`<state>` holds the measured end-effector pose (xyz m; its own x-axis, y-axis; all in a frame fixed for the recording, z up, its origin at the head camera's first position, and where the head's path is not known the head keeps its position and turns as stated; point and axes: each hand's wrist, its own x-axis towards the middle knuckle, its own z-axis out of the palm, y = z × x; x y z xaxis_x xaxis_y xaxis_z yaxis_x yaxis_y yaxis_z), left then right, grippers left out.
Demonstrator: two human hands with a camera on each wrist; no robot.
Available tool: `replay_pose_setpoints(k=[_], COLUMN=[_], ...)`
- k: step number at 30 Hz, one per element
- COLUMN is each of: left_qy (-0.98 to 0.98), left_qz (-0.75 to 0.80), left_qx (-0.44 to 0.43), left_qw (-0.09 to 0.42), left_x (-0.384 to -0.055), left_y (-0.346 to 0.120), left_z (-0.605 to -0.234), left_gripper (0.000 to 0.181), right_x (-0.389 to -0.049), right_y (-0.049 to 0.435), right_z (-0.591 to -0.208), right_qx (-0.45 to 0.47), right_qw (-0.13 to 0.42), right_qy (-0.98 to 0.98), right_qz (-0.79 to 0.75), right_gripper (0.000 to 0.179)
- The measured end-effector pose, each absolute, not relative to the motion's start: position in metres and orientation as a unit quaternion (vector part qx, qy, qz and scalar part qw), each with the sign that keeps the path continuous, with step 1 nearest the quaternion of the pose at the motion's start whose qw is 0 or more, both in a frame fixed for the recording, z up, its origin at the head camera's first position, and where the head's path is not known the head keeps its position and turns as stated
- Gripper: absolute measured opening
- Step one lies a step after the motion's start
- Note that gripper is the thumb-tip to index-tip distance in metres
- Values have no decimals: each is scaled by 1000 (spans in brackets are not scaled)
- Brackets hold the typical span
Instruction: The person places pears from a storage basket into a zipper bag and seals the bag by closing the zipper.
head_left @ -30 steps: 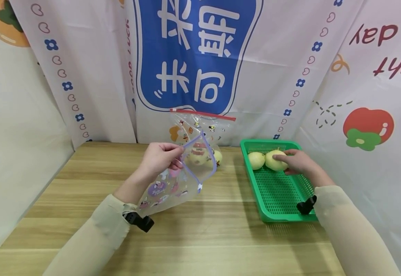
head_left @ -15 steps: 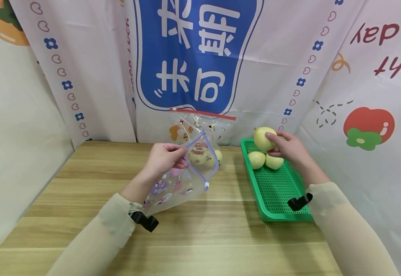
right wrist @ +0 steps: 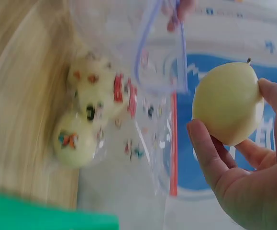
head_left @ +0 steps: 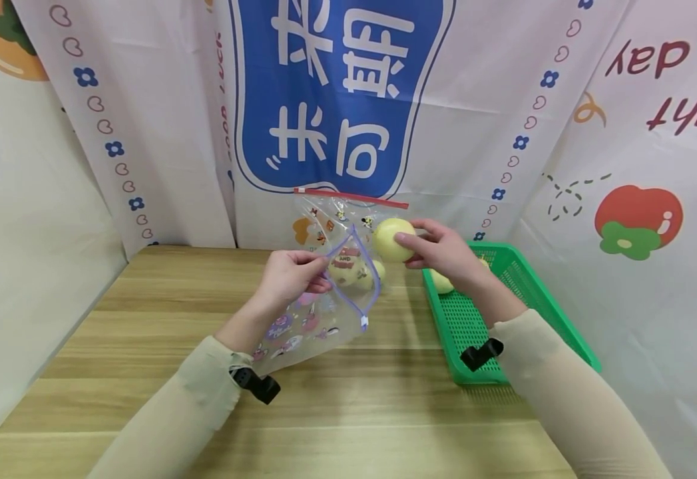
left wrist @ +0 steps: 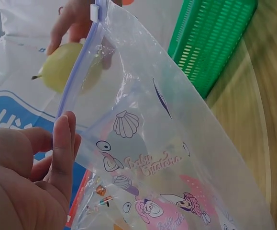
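Observation:
My left hand (head_left: pixel 294 274) pinches the rim of a clear zip bag (left wrist: pixel 152 158) with a purple zip and printed cartoon figures. The mouth of this bag gapes toward the right. Pale yellow-green and round, a pear (right wrist: pixel 229 103) with a short stem is gripped between the thumb and fingers of my right hand (head_left: pixel 444 249). In the head view the pear is just right of the bag's purple rim. Behind stands a second clear bag (head_left: pixel 324 213) with a red zip, and several pears (right wrist: pixel 73 139) show inside it in the right wrist view.
A green plastic basket (head_left: pixel 522 279) stands on the right of the wooden table (head_left: pixel 144 319). More pears (head_left: pixel 442 282) lie in its far left end, partly hidden by my right forearm. A printed cloth (head_left: pixel 474 100) hangs behind the table.
My right hand has lifted a pear out of the green basket and carried it left to the purple-zip bag. My left hand has shifted slightly right with the bag.

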<state>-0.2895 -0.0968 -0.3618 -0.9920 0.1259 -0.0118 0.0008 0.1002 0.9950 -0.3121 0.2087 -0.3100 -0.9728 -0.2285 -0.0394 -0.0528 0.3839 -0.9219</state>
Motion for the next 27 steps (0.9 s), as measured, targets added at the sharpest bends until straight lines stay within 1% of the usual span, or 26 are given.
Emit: replay_pose_setpoints(k=[5,10,14,18,27], left_qy=[742,744,741,749,753], left_qz=[667,665,668,659,654], left_qx=[37,36,40,41,39], left_qw=[51,55,51,54,58], left_x=[-290,-289,-289,-288,-287], left_y=[-96,-96,-95,-96,-97], left_z=[-362,-361,-360,-361,-362], left_gripper=[31,32,32,31,31], right_x=[-307,-306,-307,-307,-309], right_y=[180,162,155,152,150], right_z=[-310,-315,-322,-324,-322], right_qx=[-125,-168,-194,-196,-178], right_qw=[93,112,106,101,98], right_qy=[833,842,874,896,894], right_qz=[-531,-500,-432,-385,-399], right_gripper=[57,59,66,73,73])
